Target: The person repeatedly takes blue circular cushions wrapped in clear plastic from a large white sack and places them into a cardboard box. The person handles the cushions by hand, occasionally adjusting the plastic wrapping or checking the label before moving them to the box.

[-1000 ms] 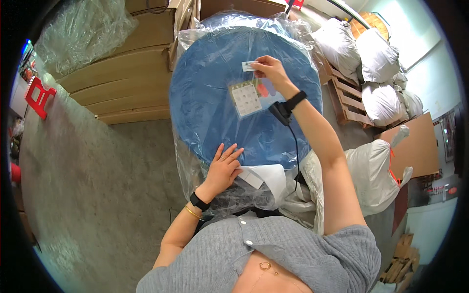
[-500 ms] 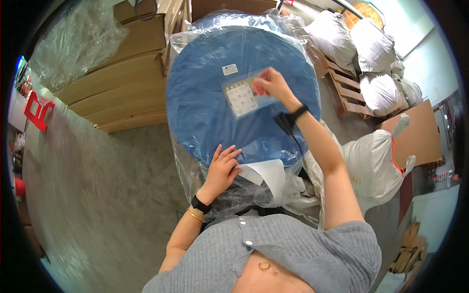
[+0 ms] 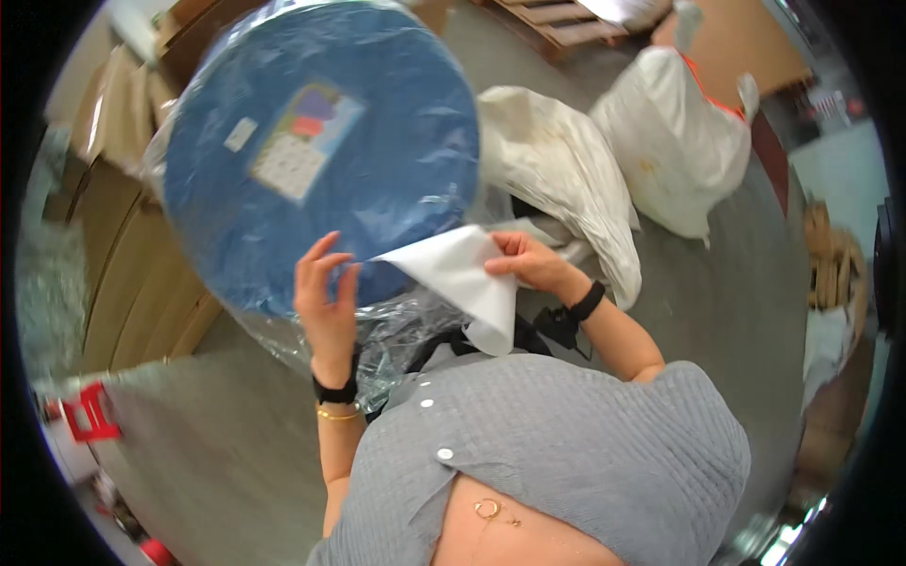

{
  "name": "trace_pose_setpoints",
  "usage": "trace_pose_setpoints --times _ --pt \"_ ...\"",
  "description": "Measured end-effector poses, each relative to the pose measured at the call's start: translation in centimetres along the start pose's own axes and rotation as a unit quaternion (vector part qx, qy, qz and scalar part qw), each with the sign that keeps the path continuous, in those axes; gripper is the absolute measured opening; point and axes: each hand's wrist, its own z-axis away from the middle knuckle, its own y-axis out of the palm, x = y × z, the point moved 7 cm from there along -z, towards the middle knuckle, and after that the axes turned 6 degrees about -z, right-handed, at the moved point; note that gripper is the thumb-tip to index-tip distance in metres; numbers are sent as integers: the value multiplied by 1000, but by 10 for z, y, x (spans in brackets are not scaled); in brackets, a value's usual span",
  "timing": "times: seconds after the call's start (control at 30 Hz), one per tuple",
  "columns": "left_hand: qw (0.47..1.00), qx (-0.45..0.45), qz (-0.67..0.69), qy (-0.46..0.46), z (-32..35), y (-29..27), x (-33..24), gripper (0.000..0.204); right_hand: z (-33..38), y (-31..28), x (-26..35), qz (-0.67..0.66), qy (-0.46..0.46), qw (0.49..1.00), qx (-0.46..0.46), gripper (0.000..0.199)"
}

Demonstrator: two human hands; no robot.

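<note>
A large round blue disc-shaped item (image 3: 406, 123) wrapped in clear plastic stands in front of me. A printed card (image 3: 289, 162) with a coloured patch and a small white label (image 3: 241, 134) lie on its top. My right hand (image 3: 534, 261) pinches the right edge of a white sheet (image 3: 455, 274), which hangs curled over the near rim. My left hand (image 3: 326, 297) is open above the near left rim, its fingers apart. The sheet's pointed left end comes close to those fingers; whether they touch it I cannot tell.
Stacked brown cardboard (image 3: 142, 283) stands at left, with a red stool (image 3: 92, 412) nearer me. A white sack (image 3: 675, 141) and a crumpled white sack (image 3: 557, 170) sit at right. A wooden pallet (image 3: 566, 28) lies behind them.
My right hand has left the card and now grips the white sheet, lifted and pulled up. My left hand has moved off the sheet, fingers spread. The view has turned to the right.
</note>
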Motion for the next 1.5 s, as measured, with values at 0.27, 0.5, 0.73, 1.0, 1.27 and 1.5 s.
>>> trace_pose_setpoints --times 0.27,0.5,0.73,1.0,1.27,1.5 --pt "996 -22 -64 -59 -1 -50 65 15 92 -243 -68 -46 -172 906 -385 23" --pt "986 -89 -88 -111 -45 -126 126 26 89 -384 -106 422 16 729 -538 52" --pt "945 -45 128 -296 -63 -146 269 58 11 -195 5 291 -136 875 -362 70" --pt "705 6 523 -478 -8 -74 234 47 -69 -48 -27 56 -111 986 -115 59" --pt "773 -22 548 -318 -90 -94 105 46 -75 -75 111 182 -245 913 -272 38" --pt "845 -102 522 -53 -304 -112 131 35 -183 -12 388 546 -578 591 -137 30"
